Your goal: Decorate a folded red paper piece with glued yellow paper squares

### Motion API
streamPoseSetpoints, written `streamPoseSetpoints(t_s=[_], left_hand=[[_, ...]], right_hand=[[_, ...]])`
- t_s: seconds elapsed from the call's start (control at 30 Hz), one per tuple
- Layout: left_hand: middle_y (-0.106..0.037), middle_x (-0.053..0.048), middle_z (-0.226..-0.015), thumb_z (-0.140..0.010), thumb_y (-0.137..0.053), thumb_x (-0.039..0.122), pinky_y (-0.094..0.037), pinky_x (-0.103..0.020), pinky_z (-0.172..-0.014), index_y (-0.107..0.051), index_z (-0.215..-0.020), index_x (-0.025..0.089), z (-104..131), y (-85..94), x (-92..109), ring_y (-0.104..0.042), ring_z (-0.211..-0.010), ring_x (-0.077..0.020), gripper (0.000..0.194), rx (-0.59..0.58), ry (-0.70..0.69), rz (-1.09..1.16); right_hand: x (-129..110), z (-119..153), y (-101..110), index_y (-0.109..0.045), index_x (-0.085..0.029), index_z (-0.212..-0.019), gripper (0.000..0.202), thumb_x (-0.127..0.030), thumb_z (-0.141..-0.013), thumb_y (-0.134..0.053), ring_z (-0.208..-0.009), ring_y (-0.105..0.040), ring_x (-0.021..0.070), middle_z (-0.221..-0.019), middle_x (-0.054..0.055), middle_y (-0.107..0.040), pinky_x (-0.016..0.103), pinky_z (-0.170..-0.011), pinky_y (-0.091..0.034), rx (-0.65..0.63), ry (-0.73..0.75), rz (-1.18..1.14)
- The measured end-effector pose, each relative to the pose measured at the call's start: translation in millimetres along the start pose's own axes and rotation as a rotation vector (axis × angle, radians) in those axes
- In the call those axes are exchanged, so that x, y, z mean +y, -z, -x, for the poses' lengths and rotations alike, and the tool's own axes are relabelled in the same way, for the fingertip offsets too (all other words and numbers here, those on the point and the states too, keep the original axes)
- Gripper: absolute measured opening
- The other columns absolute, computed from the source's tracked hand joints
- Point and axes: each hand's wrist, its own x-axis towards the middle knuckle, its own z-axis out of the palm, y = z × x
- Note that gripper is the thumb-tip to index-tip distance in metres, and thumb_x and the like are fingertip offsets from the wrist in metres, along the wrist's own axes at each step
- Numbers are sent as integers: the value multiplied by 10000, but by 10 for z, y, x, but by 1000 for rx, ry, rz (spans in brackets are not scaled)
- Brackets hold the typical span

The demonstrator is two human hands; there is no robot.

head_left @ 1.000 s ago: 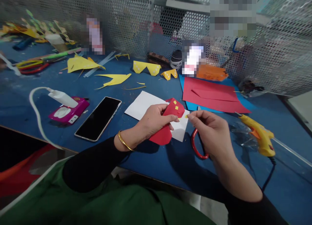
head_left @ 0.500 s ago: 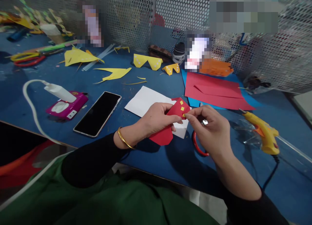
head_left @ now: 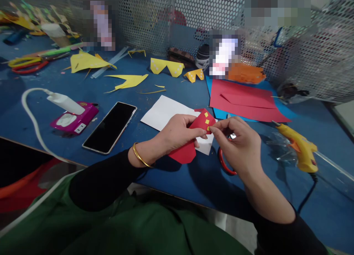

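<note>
Head view. Red cutout (head_left: 184, 152) held up off the counter (head_left: 96, 90), toward the front edge and a little right of its middle. Three yellow squares (head_left: 207, 122) run in a row along the upper lobe.

Left hand (head_left: 180, 132): cutout gripped across the middle, thumb on top, fingers beneath, a lobe showing either side. Right hand (head_left: 238, 141): thumb and forefinger tips together, pinching at the lowest square by the cutout's right edge; cannot tell whether the cutout is nipped along with it.

Behind and under the hands, white paper (head_left: 163, 112), partly hidden. Scissors (head_left: 227, 168), red handle showing, lie on the counter by the right hand, partly covered by it.

Farther out: phone (head_left: 110, 128) flat near the front edge, left of the hands; beyond it, purple socket (head_left: 76, 121) with white charger (head_left: 66, 103) plugged in. Toward the right edge, glue gun (head_left: 299, 149), nozzle pointing to the far side. Red sheet (head_left: 245, 104) on blue sheet (head_left: 281, 108), toward the far right corner. Yellow mask (head_left: 167, 67) and smaller orange mask (head_left: 194, 75) toward the far edge. Mesh panel (head_left: 146, 24) rises behind.
</note>
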Motion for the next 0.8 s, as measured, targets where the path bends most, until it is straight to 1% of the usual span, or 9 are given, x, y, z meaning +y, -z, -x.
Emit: streamPoseSetpoints(t_s=[0.23, 0.4, 0.47, 0.53, 0.57, 0.6, 0.67, 0.73, 0.8], left_hand=[[-751, -47, -810, -824, -690, 118, -486, -191, -482, -719, -871, 105, -6, 7, -15, -651, -498, -89, 57, -5, -8, 5], [-759, -59, -830, -829, -691, 138, -482, -193, -480, -720, -886, 106, 2, 2, -3, -650, -505, -91, 72, 3, -3, -2], [-765, -64, -842, -831, -690, 147, -486, -196, -490, -720, -894, 108, 7, -3, 7, -645, -506, -87, 80, 17, 1, -11], [-766, -65, -848, -830, -691, 158, -491, -201, -493, -714, -877, 113, 9, -7, 14, -642, -506, -89, 69, 33, 9, -9], [-765, -64, -847, -828, -690, 160, -493, -205, -491, -709, -863, 115, 9, -9, 15, -642, -507, -91, 60, 39, 13, 0], [-762, -61, -845, -827, -689, 160, -495, -209, -490, -704, -855, 118, 6, -9, 13, -644, -510, -95, 52, 45, 13, 15], [-756, -54, -832, -825, -684, 153, -497, -213, -493, -701, -862, 122, 0, -8, 7, -645, -508, -97, 51, 52, 7, 46], [-751, -49, -814, -827, -684, 155, -496, -215, -495, -702, -876, 124, -8, -4, -3, -640, -500, -96, 61, 49, -1, 62], [-746, -46, -799, -831, -688, 165, -496, -216, -497, -701, -867, 122, -12, -2, -13, -635, -490, -93, 58, 39, -8, 61]], right_hand=[[2, 8, -18, -653, -220, -733, 132, -225, -862, -683, -644, -538, 124, -711, -19, -616, 286, -616, -421, 17, -27, -16], [-17, 6, -10, -645, -230, -726, 134, -241, -853, -684, -649, -546, 138, -704, -14, -625, 302, -627, -440, 51, -40, -35], [-18, 0, 1, -649, -233, -753, 114, -253, -864, -669, -685, -568, 148, -751, -1, -656, 318, -668, -462, 122, -86, -69], [-5, -11, 5, -658, -234, -816, 64, -275, -863, -669, -711, -588, 154, -786, 6, -666, 332, -698, -476, 198, -184, -149], [7, -19, 1, -659, -234, -859, 61, -290, -852, -681, -715, -598, 155, -792, 4, -663, 334, -700, -483, 214, -242, -219], [21, -27, -7, -655, -233, -902, 109, -306, -835, -700, -716, -609, 155, -793, 0, -659, 335, -699, -491, 205, -302, -306], [47, -42, -32, -636, -232, -960, 226, -341, -792, -740, -708, -635, 156, -779, -9, -658, 333, -691, -510, 127, -408, -488], [59, -49, -60, -620, -228, -977, 293, -363, -758, -760, -711, -658, 160, -773, -8, -674, 335, -694, -527, 26, -468, -608], [52, -48, -82, -613, -220, -985, 327, -369, -736, -764, -714, -669, 161, -772, -2, -688, 337, -696, -533, -36, -490, -660]])
